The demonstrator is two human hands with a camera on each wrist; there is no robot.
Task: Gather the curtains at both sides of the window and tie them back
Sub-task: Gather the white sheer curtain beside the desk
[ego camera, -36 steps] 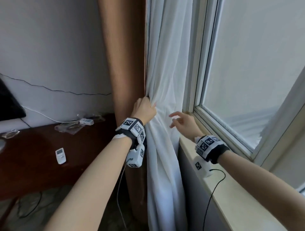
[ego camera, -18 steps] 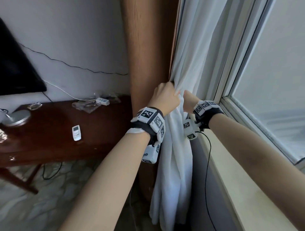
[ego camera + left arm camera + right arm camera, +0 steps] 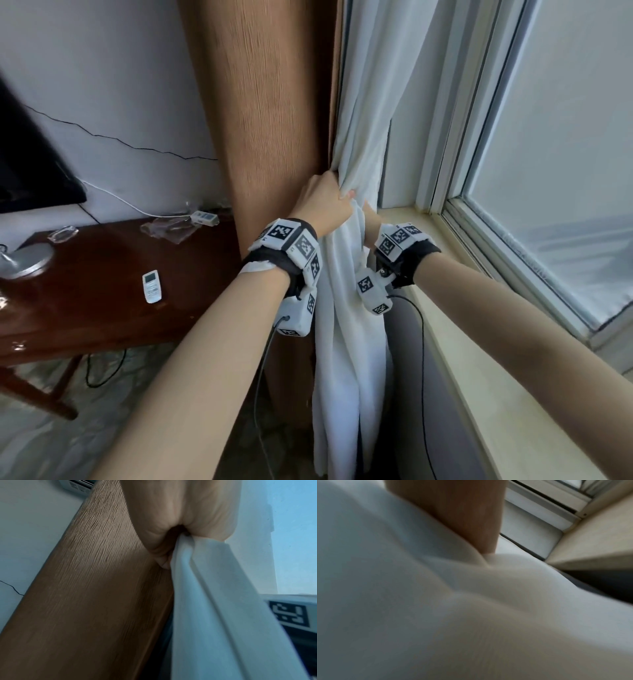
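Gathering step, left side of window: sheer white curtain point(image 3: 346, 325) bunched just beside the tan textured curtain point(image 3: 274, 113).
Left hand point(image 3: 325, 202) fists the folds; right hand point(image 3: 371, 222) mostly hidden behind them, grip undeterminable. Next, probably: find a tie; none visible.

The sheer curtain point(image 3: 346, 325) hangs between the drape point(image 3: 274, 120) on its left and the windowsill point(image 3: 455, 346) on its right.

We can't see the right hand point(image 3: 369, 219) fingers; white curtain point(image 3: 346, 308) folds hide them. Right wrist view is blurred fabric point(image 3: 436, 601). Curtain top and hem run past the frame edges. Small remote point(image 3: 152, 286) on the desk point(image 3: 85, 308): buttons unreadable.
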